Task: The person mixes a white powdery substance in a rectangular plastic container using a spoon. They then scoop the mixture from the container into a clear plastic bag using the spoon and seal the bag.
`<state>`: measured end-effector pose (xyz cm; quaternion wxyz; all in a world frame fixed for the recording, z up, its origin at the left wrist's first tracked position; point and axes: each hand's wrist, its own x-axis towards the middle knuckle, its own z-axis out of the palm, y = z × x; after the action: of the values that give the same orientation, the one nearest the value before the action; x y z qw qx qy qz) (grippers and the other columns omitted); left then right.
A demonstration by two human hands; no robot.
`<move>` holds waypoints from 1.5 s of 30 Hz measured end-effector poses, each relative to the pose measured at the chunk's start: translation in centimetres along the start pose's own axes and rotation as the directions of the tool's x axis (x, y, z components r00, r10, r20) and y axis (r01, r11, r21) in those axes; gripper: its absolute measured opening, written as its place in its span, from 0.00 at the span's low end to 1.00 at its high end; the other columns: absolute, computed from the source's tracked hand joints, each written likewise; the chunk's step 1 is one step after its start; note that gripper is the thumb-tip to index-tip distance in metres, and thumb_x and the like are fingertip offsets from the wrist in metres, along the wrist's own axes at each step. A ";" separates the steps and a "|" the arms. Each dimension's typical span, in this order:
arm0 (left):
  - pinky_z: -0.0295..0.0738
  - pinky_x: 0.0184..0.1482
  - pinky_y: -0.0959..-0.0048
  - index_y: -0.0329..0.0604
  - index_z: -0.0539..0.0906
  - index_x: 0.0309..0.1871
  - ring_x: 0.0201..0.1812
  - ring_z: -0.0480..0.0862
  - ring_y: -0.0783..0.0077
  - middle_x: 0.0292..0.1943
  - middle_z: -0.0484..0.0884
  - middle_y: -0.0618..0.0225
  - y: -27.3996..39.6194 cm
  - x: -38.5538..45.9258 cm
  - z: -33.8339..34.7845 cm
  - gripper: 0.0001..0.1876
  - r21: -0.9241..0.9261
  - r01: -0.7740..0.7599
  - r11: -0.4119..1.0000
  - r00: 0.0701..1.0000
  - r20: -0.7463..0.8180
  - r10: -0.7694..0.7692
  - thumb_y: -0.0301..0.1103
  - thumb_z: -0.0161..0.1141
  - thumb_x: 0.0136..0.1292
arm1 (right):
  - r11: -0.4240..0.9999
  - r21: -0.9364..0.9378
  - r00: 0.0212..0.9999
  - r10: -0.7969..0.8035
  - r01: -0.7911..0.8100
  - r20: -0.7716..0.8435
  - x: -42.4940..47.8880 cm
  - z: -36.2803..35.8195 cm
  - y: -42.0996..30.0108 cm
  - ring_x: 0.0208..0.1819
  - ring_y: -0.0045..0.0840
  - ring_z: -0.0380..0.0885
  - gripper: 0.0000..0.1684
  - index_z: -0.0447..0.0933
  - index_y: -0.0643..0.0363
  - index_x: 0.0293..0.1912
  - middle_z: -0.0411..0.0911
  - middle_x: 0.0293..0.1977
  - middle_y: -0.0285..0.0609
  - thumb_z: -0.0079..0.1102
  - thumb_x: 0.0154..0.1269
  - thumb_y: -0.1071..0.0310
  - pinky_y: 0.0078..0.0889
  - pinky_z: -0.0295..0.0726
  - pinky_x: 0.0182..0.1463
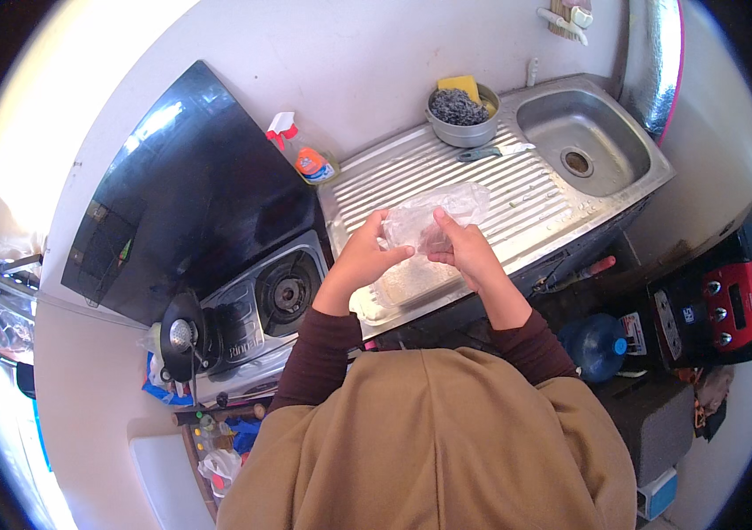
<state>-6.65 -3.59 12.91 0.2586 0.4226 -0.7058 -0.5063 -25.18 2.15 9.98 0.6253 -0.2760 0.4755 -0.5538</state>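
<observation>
A clear, crumpled plastic bag (458, 202) is stretched between my two hands above the ribbed drainboard (382, 175) of a steel sink. My left hand (369, 255) grips the bag's left side, thumb pointing inward. On the right, my right hand (465, 248) pinches it between thumb and fingers. Something dim shows through the plastic near the right fingertips; I cannot tell what it is. Under my hands, a transparent plastic tray (409, 288) rests near the drainboard's front edge, partly covered by my left hand and wrist.
Behind lie a knife (482, 154) and a grey pot (465, 136) holding a scouring pad and yellow sponge. The sink basin (604, 132) is at right. A spray bottle (309, 159) and a Rinnai gas stove (276, 298) stand left. A blue water jug (594, 348) sits lower right.
</observation>
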 end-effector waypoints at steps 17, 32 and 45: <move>0.76 0.34 0.76 0.39 0.83 0.46 0.33 0.80 0.80 0.35 0.84 0.71 -4.0 1.6 0.3 0.10 -0.005 -0.048 0.999 0.996 -0.069 0.048 0.31 0.65 0.64 | 0.453 -0.803 0.862 -0.488 0.388 0.141 2.8 -1.9 1.5 0.38 0.50 0.83 0.13 0.83 0.69 0.35 0.82 0.31 0.61 0.64 0.56 0.67 0.43 0.80 0.43; 0.72 0.38 0.80 0.38 0.85 0.39 0.34 0.78 0.82 0.33 0.84 0.74 -0.5 0.1 0.1 0.07 -0.387 -0.044 0.921 0.978 -0.207 -0.040 0.32 0.64 0.64 | 0.738 -0.657 0.969 -0.245 0.158 -0.043 2.3 -1.3 0.2 0.27 0.32 0.86 0.15 0.82 0.74 0.37 0.83 0.28 0.56 0.62 0.58 0.67 0.34 0.82 0.29; 0.66 0.31 0.83 0.36 0.86 0.34 0.26 0.74 0.86 0.23 0.80 0.77 -2.2 0.8 -0.8 0.07 -0.048 -0.093 0.995 0.947 -0.314 0.073 0.32 0.65 0.63 | 0.894 -0.367 0.965 -0.256 0.255 0.048 1.9 -0.8 0.7 0.26 0.25 0.83 0.14 0.83 0.73 0.36 0.84 0.29 0.47 0.69 0.54 0.69 0.27 0.81 0.32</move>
<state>-5.68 -4.95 11.12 0.4009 0.4589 -0.6571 -0.4437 -25.77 0.66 8.52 0.4835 -0.4487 0.5314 -0.5315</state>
